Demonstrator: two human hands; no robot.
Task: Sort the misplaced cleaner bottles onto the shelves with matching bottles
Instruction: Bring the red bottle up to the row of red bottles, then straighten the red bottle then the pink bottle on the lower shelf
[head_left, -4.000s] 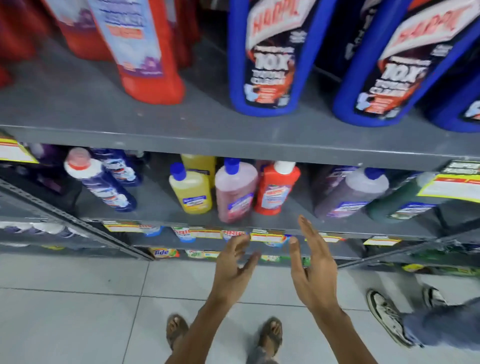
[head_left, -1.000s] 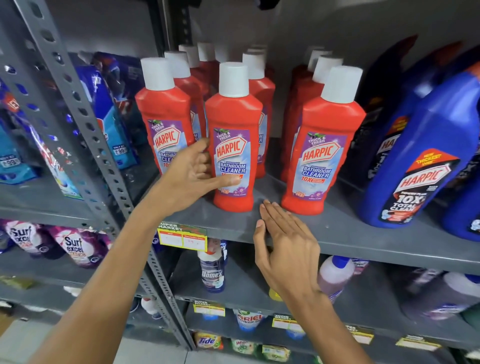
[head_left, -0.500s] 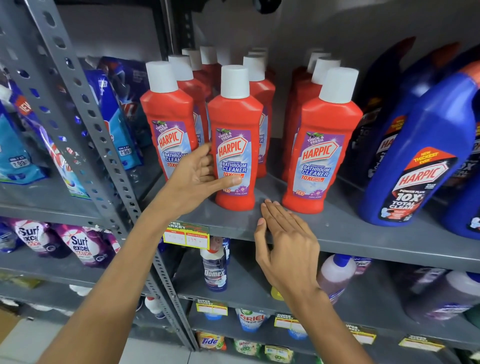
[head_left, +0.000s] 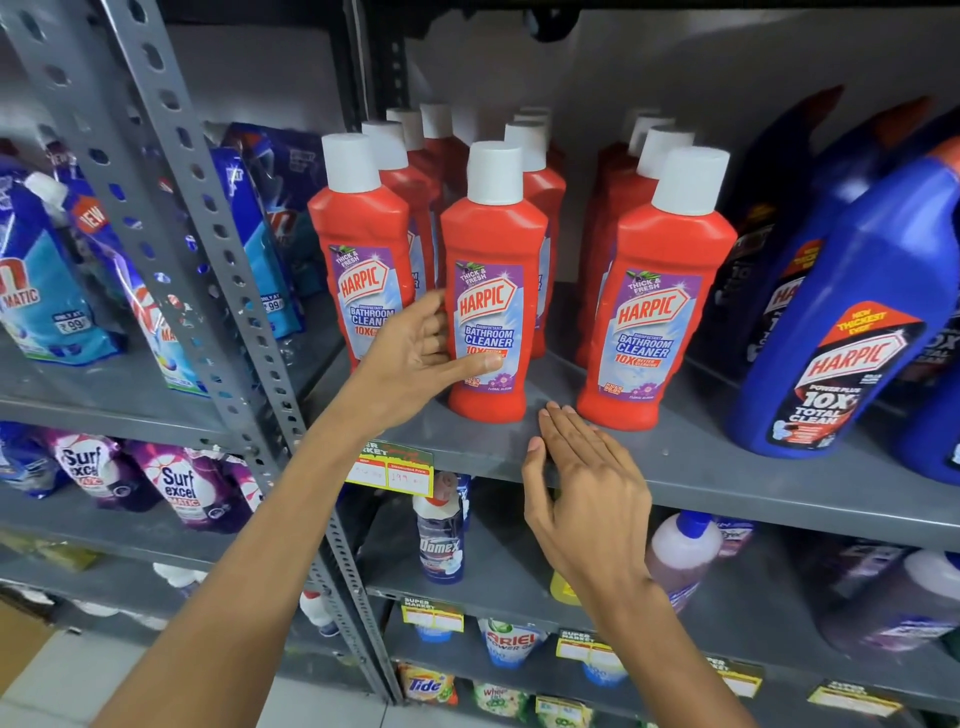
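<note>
Several red Harpic bathroom cleaner bottles with white caps stand in rows on a grey shelf (head_left: 727, 478). My left hand (head_left: 415, 358) wraps the lower left side of the front middle red bottle (head_left: 493, 234), thumb across its label, fingers behind it. The bottle stands upright on the shelf. To its left is another red bottle (head_left: 358, 228), and one more (head_left: 660, 291) stands to its right. My right hand (head_left: 582, 483) lies flat and empty, fingers together, on the shelf's front edge between the middle and right bottles. Big blue Harpic bottles (head_left: 852, 322) fill the shelf's right end.
A perforated grey upright (head_left: 208, 234) separates this bay from blue detergent pouches (head_left: 47, 280) on the left. A price tag (head_left: 389, 467) hangs on the shelf lip. On the shelf below stand a Domex bottle (head_left: 440, 535) and a pink bottle with a blue cap (head_left: 680, 556).
Four seconds ago I looked down at the lower shelves with both hands empty. Now my left hand holds the middle red bottle on the upper shelf; over the last second little has moved.
</note>
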